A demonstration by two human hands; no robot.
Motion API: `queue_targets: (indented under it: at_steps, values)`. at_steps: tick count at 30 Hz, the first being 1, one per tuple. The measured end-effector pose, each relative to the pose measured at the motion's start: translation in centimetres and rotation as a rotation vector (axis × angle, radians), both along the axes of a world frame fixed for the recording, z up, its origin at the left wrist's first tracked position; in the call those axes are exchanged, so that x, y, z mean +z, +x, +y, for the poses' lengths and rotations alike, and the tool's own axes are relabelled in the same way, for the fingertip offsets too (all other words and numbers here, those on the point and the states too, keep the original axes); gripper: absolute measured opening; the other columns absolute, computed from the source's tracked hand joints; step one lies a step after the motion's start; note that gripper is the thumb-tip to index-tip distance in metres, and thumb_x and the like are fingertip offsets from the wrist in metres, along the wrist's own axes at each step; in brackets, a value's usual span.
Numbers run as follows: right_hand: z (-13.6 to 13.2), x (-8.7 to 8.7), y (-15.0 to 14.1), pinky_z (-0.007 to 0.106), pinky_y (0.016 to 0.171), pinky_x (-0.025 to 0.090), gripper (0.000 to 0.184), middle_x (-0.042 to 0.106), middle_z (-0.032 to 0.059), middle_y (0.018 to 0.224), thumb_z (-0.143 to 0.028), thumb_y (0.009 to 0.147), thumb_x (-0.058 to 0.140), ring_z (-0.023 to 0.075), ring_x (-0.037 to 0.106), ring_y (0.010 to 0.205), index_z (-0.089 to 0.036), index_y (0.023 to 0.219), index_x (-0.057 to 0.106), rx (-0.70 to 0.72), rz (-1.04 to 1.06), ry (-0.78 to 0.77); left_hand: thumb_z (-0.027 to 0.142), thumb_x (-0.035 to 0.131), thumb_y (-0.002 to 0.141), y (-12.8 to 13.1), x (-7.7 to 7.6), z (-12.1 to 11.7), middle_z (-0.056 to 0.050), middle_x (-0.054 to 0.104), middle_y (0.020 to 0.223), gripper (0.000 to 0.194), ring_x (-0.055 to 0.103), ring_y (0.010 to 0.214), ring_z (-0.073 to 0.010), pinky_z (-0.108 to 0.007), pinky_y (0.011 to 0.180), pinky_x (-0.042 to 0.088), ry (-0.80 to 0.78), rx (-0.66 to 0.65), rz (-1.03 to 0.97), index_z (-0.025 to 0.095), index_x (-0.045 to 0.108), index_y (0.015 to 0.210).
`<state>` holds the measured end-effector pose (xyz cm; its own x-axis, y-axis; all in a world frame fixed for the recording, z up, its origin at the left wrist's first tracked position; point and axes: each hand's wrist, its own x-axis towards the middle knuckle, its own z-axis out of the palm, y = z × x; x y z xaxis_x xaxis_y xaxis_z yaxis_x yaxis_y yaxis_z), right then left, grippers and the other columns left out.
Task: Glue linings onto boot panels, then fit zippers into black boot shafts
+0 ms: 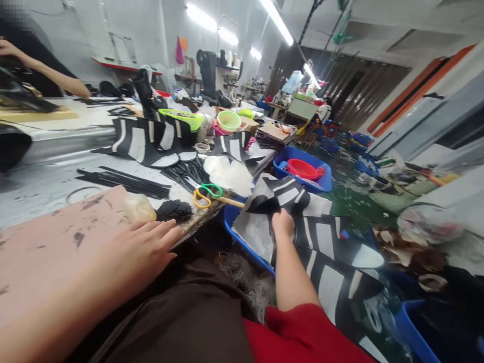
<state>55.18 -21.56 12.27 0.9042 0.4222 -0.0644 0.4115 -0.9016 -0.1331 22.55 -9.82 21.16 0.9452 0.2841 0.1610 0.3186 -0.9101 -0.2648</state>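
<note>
A black piece (264, 204) is clamped in the right hand (283, 224), the left hand (145, 248) outstretched, scissors (202, 187) set between on the table (41, 201).

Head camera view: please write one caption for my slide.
Left hand at a pink board, right hand holding a black piece by a blue tub and black-and-white pieces.

Long white tube lamps (277, 21) glare overhead; the dark brown corrugated metal wall (378, 80) sits dim, the right edge stretched and blurred.
</note>
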Motion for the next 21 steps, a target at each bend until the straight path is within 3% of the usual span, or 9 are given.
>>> queue_targets:
  at_steps: [3,8,12,15,18,19,21]
  values:
    - [-0.1,3.6,-1.4,0.033,0.069,0.044,0.044,0.064,0.0168,0.100,-0.021,0.085,0.025,0.0276,0.061,0.091,-0.012,0.120,0.050,0.042,-0.084,0.086,0.025,0.045,0.080,-2.4,-0.7,0.9,-0.008,0.062,0.111,0.030,0.059,0.098,-0.0241,-0.037,0.082,0.044,-0.051,0.092,-0.009,0.020,0.059,0.106]
    - [1.2,9.6,-7.1,0.031,0.063,0.041,0.036,0.067,0.0122,0.081,-0.023,0.080,0.038,0.0249,0.061,0.073,-0.015,0.107,0.060,0.378,-0.384,0.414,0.038,0.053,0.073,-6.3,-0.2,2.6,-0.012,0.057,0.118,0.051,0.051,0.110,-0.0282,-0.041,0.093,0.039,-0.027,0.238,-0.131,0.015,0.051,0.119]
    - [2.3,14.7,-13.3,0.028,0.059,0.040,0.031,0.067,0.0090,0.074,-0.022,0.079,0.040,0.0216,0.059,0.066,-0.015,0.099,0.062,0.786,-0.549,0.588,0.052,0.036,0.079,-10.7,2.6,2.4,-0.013,0.055,0.120,0.057,0.048,0.115,-0.0287,-0.045,0.096,0.036,-0.029,0.377,-0.363,0.013,0.052,0.118]
    - [2.8,18.0,-19.4,0.026,0.056,0.038,0.026,0.064,0.0057,0.065,-0.019,0.079,0.041,0.0180,0.057,0.058,-0.015,0.092,0.063,1.094,-0.593,0.590,0.059,0.026,0.082,-14.2,5.5,1.0,-0.008,0.057,0.118,0.059,0.048,0.115,-0.0240,-0.042,0.099,0.035,-0.164,0.458,-0.684,0.016,0.055,0.110]
    - [3.3,19.0,-26.7,0.024,0.053,0.037,0.022,0.063,0.0053,0.065,-0.013,0.080,0.041,0.0156,0.057,0.056,-0.013,0.084,0.063,1.525,-0.498,0.471,0.061,0.031,0.080,-17.0,6.6,-0.1,0.000,0.055,0.121,0.056,0.044,0.120,-0.0195,-0.036,0.104,0.029,-0.433,0.473,-0.924,0.019,0.056,0.107]
    - [3.5,18.6,-29.2,0.024,0.052,0.037,0.023,0.064,0.0060,0.068,-0.010,0.080,0.040,0.0154,0.057,0.058,-0.012,0.083,0.063,1.697,-0.435,0.417,0.063,0.032,0.079,-17.7,6.0,-0.3,0.001,0.056,0.122,0.057,0.043,0.120,-0.0194,-0.035,0.105,0.028,-0.523,0.494,-0.929,0.019,0.056,0.108]
    - [4.4,16.9,-33.6,0.023,0.050,0.037,0.027,0.066,0.0069,0.076,-0.006,0.081,0.037,0.0149,0.059,0.062,-0.011,0.082,0.063,2.039,-0.293,0.320,0.064,0.028,0.078,-18.8,3.2,-0.7,0.004,0.058,0.119,0.061,0.048,0.115,-0.0198,-0.035,0.102,0.032,-0.626,0.621,-0.832,0.021,0.056,0.111]
